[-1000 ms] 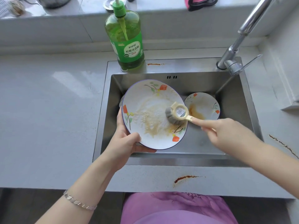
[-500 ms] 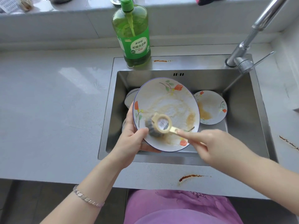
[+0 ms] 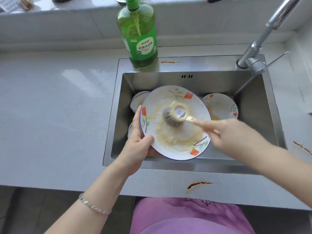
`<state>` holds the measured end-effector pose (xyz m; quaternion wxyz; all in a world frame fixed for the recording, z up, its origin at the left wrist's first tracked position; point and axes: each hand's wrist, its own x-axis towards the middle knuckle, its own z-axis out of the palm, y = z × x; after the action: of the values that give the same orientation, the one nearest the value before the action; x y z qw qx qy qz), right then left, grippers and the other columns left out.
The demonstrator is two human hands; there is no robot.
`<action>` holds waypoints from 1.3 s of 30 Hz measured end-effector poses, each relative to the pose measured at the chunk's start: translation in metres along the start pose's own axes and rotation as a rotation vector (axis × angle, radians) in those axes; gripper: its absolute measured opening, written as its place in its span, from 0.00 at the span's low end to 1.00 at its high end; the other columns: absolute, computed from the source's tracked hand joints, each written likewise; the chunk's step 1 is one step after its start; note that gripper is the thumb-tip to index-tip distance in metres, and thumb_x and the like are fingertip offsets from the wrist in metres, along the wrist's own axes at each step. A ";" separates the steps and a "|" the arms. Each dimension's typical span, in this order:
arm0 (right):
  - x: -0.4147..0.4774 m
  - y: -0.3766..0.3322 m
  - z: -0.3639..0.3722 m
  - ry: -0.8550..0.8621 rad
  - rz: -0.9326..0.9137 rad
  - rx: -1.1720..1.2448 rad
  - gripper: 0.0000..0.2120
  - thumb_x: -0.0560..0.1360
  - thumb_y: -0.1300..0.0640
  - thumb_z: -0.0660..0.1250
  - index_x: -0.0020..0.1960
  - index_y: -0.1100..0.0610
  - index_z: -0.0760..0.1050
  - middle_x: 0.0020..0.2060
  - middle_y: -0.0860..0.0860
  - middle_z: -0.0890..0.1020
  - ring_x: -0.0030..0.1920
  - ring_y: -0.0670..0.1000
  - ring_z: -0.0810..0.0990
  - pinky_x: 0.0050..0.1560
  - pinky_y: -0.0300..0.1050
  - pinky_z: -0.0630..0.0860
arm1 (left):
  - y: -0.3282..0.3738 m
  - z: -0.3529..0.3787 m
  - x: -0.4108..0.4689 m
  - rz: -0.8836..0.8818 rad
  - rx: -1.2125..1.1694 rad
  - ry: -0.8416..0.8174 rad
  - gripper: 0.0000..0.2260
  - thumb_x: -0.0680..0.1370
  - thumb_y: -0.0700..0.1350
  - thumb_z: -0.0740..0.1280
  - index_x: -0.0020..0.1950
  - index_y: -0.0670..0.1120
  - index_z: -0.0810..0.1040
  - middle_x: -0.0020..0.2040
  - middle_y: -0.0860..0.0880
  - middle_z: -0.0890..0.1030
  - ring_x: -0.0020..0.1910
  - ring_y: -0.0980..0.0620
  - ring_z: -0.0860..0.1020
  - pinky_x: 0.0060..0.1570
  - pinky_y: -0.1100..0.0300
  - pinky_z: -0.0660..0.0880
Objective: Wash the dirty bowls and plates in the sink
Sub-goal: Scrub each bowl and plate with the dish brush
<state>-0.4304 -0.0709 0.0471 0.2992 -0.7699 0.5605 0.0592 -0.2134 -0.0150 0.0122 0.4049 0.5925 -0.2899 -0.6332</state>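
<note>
A large white plate (image 3: 194,107) with orange flowers and yellowish foamy smears is tilted above the steel sink (image 3: 263,105). My left hand (image 3: 138,141) grips its lower left rim, thumb on the face. My right hand (image 3: 233,137) holds the cream handle of a scrub brush (image 3: 175,115), whose steel-wool head presses on the middle of the plate. A smaller flowered plate (image 3: 221,107) with a yellow stain lies in the sink at the right. More white dishes (image 3: 136,102) lie partly hidden behind the big plate at the left.
A green dish-soap bottle (image 3: 140,34) stands on the sink's back left ledge. The tap (image 3: 256,53) rises at the back right, with no water running. Brown sauce streaks mark the counter in front (image 3: 199,184), at the right (image 3: 302,146), and beside the bottle (image 3: 168,62).
The brush has moved from the plate's right side to its lower left, then up to the middle. The plate stays in my left hand.
</note>
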 end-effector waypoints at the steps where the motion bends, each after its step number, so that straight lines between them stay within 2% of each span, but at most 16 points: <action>1: 0.001 0.006 -0.002 0.041 0.035 0.006 0.21 0.79 0.53 0.55 0.64 0.27 0.64 0.28 0.46 0.69 0.30 0.52 0.68 0.40 0.48 0.74 | 0.001 -0.002 -0.001 -0.012 -0.014 -0.001 0.39 0.76 0.26 0.51 0.67 0.71 0.54 0.65 0.55 0.72 0.61 0.48 0.76 0.43 0.46 0.80; 4: -0.017 -0.001 0.006 -0.101 -0.015 0.005 0.23 0.79 0.53 0.55 0.64 0.26 0.61 0.28 0.45 0.71 0.31 0.50 0.68 0.39 0.47 0.72 | 0.003 -0.004 -0.002 -0.013 -0.004 -0.002 0.40 0.75 0.26 0.52 0.66 0.72 0.53 0.66 0.55 0.71 0.62 0.47 0.75 0.45 0.46 0.81; 6: -0.023 -0.015 0.015 -0.129 -0.099 0.057 0.24 0.79 0.53 0.56 0.64 0.25 0.57 0.30 0.39 0.76 0.31 0.47 0.68 0.34 0.39 0.68 | 0.003 0.000 -0.003 -0.020 0.028 -0.036 0.40 0.76 0.26 0.53 0.69 0.71 0.51 0.67 0.56 0.70 0.61 0.50 0.75 0.45 0.48 0.81; 9: 0.003 -0.005 0.014 0.053 -0.028 0.136 0.21 0.79 0.54 0.59 0.64 0.30 0.65 0.22 0.42 0.73 0.25 0.46 0.70 0.28 0.38 0.65 | -0.001 0.006 -0.006 -0.064 0.040 -0.136 0.40 0.74 0.30 0.56 0.72 0.69 0.48 0.67 0.58 0.70 0.58 0.53 0.77 0.41 0.49 0.80; 11: 0.012 0.001 0.015 0.128 0.022 0.222 0.19 0.79 0.55 0.59 0.63 0.34 0.70 0.23 0.42 0.75 0.26 0.43 0.73 0.28 0.36 0.68 | -0.003 0.009 -0.007 -0.094 0.003 -0.174 0.41 0.68 0.35 0.57 0.72 0.68 0.48 0.66 0.56 0.71 0.58 0.51 0.77 0.41 0.47 0.80; 12: 0.013 0.000 0.018 0.139 0.033 0.283 0.18 0.79 0.55 0.59 0.63 0.35 0.71 0.28 0.43 0.80 0.29 0.42 0.76 0.32 0.35 0.72 | -0.004 0.010 -0.008 -0.096 -0.011 -0.175 0.42 0.67 0.36 0.57 0.73 0.68 0.48 0.66 0.55 0.71 0.58 0.50 0.77 0.41 0.46 0.80; 13: 0.013 -0.003 0.023 0.135 0.035 0.349 0.18 0.78 0.56 0.60 0.63 0.36 0.72 0.38 0.46 0.84 0.36 0.43 0.80 0.42 0.42 0.77 | -0.004 0.010 -0.007 -0.092 -0.012 -0.170 0.42 0.67 0.35 0.57 0.73 0.68 0.48 0.66 0.55 0.71 0.58 0.50 0.77 0.41 0.46 0.80; 15: 0.004 -0.018 0.031 0.084 -0.003 0.457 0.18 0.78 0.58 0.61 0.63 0.39 0.73 0.53 0.50 0.84 0.53 0.52 0.81 0.58 0.50 0.75 | -0.003 0.011 -0.005 -0.078 -0.014 -0.161 0.41 0.71 0.32 0.57 0.73 0.68 0.48 0.66 0.55 0.71 0.56 0.51 0.78 0.41 0.46 0.80; 19: -0.028 -0.033 0.033 -0.047 -0.120 0.502 0.19 0.78 0.57 0.61 0.61 0.34 0.72 0.56 0.42 0.81 0.60 0.46 0.77 0.61 0.40 0.72 | 0.004 0.002 0.000 -0.043 -0.028 -0.112 0.39 0.76 0.28 0.56 0.70 0.70 0.50 0.64 0.54 0.73 0.50 0.53 0.80 0.37 0.52 0.80; 22: -0.029 -0.030 0.020 -0.034 -0.117 0.424 0.19 0.78 0.55 0.60 0.59 0.30 0.69 0.52 0.45 0.83 0.43 0.42 0.79 0.47 0.36 0.72 | 0.006 0.000 0.000 -0.012 0.033 -0.136 0.39 0.77 0.29 0.56 0.69 0.71 0.49 0.65 0.56 0.72 0.52 0.54 0.80 0.41 0.51 0.81; 25: -0.006 -0.027 0.010 0.085 -0.079 0.308 0.20 0.79 0.55 0.59 0.62 0.30 0.68 0.50 0.50 0.83 0.28 0.41 0.73 0.34 0.39 0.70 | 0.005 0.004 -0.001 -0.024 0.042 -0.186 0.41 0.73 0.32 0.57 0.72 0.69 0.47 0.66 0.58 0.71 0.54 0.55 0.79 0.40 0.52 0.80; 29: -0.025 -0.028 0.014 -0.033 -0.142 0.244 0.25 0.79 0.54 0.58 0.56 0.20 0.60 0.42 0.48 0.82 0.37 0.45 0.79 0.40 0.42 0.73 | 0.008 -0.001 0.004 0.030 0.007 -0.101 0.40 0.74 0.30 0.57 0.67 0.72 0.51 0.69 0.54 0.69 0.59 0.50 0.77 0.39 0.53 0.80; 32: -0.054 -0.014 0.016 -0.129 -0.096 0.162 0.23 0.79 0.52 0.56 0.58 0.20 0.59 0.28 0.46 0.73 0.31 0.42 0.72 0.32 0.38 0.66 | 0.011 -0.013 0.003 0.074 0.019 -0.032 0.41 0.74 0.27 0.55 0.63 0.75 0.54 0.67 0.56 0.70 0.60 0.48 0.76 0.40 0.51 0.81; 35: -0.052 -0.007 0.012 -0.145 -0.080 0.175 0.22 0.79 0.51 0.56 0.55 0.20 0.60 0.25 0.49 0.70 0.28 0.47 0.68 0.29 0.39 0.63 | 0.010 -0.014 0.000 0.074 0.049 -0.036 0.42 0.75 0.24 0.52 0.65 0.74 0.54 0.65 0.58 0.71 0.58 0.50 0.77 0.39 0.51 0.81; 37: -0.042 -0.015 0.010 -0.130 -0.125 0.223 0.22 0.79 0.52 0.57 0.55 0.21 0.63 0.25 0.41 0.73 0.29 0.43 0.70 0.30 0.37 0.65 | 0.008 -0.008 0.000 0.086 0.065 -0.064 0.41 0.76 0.25 0.53 0.62 0.76 0.55 0.68 0.57 0.69 0.62 0.49 0.75 0.45 0.50 0.81; 39: -0.038 -0.019 0.006 -0.165 -0.154 0.174 0.21 0.80 0.51 0.57 0.57 0.23 0.64 0.26 0.29 0.72 0.29 0.38 0.70 0.29 0.36 0.65 | 0.007 -0.005 0.000 0.070 0.033 -0.060 0.41 0.76 0.25 0.53 0.61 0.76 0.56 0.68 0.55 0.70 0.62 0.49 0.76 0.42 0.52 0.81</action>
<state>-0.4259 -0.0326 0.0654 0.4134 -0.7745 0.4762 0.0501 -0.2067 -0.0185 0.0175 0.4081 0.5693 -0.3327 -0.6314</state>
